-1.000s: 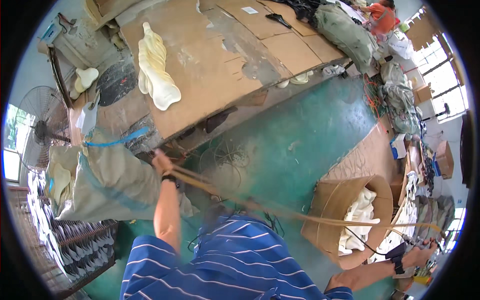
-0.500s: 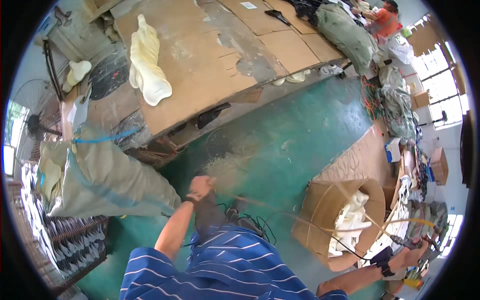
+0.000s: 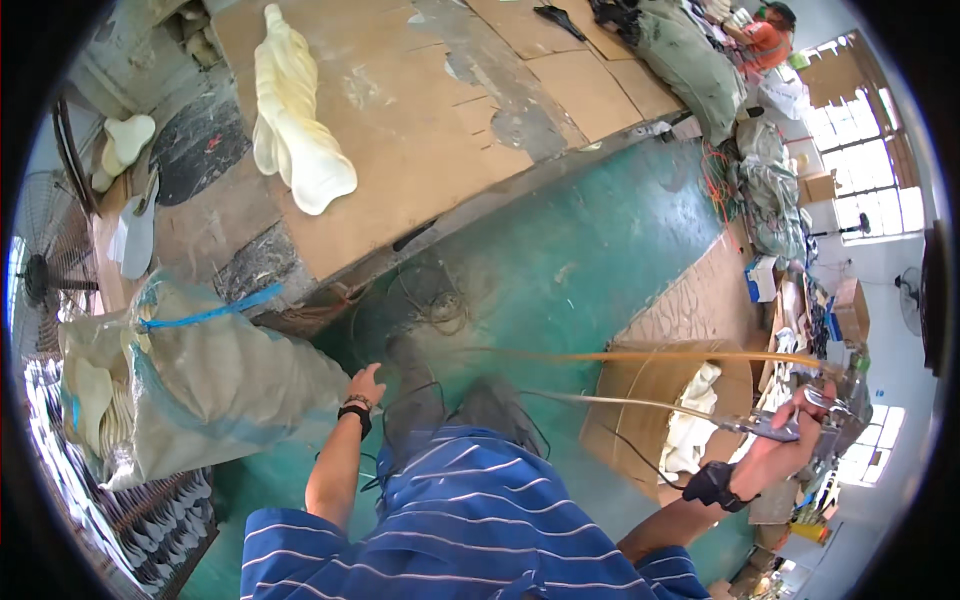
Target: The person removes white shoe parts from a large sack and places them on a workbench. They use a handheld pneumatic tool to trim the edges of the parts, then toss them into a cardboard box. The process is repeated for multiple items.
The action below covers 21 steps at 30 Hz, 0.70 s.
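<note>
At the right, my right hand (image 3: 803,410) is wrapped round a metal spray gun (image 3: 780,428). An orange hose (image 3: 640,356) and a thinner pale hose (image 3: 620,402) stretch leftward from the gun across the space before me. The gun's far end is hard to make out. My left hand (image 3: 367,385) hangs empty over the green floor, its fingers loosely apart, close to the right end of a big woven sack (image 3: 230,385). Pale, flat, stacked pieces (image 3: 92,400) show in the sack's mouth.
A cardboard-covered table (image 3: 400,130) bears a long bundle of cream pieces (image 3: 290,110). Below the gun stands a cardboard box (image 3: 625,440) with white pieces. A rack (image 3: 150,540) of pale pieces and a fan (image 3: 50,270) are at left. Another person (image 3: 765,42) works far right.
My right hand has risen and come inward with the spray gun, lifting the hoses. My left hand has moved left toward the sack, and its fingers have loosened.
</note>
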Available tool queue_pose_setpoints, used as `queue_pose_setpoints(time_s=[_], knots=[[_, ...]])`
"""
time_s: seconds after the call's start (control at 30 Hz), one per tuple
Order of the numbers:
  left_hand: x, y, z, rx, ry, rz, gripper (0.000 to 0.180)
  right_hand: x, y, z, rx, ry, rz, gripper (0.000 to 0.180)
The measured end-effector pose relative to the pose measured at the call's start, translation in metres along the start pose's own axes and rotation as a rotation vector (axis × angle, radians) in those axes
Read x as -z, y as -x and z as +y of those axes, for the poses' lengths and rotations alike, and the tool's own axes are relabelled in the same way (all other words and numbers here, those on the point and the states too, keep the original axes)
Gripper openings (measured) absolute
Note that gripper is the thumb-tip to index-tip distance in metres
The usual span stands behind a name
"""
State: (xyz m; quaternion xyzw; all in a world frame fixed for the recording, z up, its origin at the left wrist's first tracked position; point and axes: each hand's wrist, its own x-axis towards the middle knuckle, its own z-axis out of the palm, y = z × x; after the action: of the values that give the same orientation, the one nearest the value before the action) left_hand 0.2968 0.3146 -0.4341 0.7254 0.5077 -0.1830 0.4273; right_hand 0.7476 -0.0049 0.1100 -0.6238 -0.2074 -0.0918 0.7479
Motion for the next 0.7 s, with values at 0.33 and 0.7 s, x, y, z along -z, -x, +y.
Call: queue_pose_setpoints(time_s=[0.33, 0.7], knots=[[-0.001, -0.008, -0.097, 0.096, 0.315, 0.121, 0.037, -0.174, 0.058, 0.059, -0.117, -0.027, -0.246, 0.048], [-0.018, -0.014, -0.147, 0.249, 0.377, 0.111, 0.035, -0.231, 0.075, 0.07, -0.124, -0.043, -0.35, 0.047]])
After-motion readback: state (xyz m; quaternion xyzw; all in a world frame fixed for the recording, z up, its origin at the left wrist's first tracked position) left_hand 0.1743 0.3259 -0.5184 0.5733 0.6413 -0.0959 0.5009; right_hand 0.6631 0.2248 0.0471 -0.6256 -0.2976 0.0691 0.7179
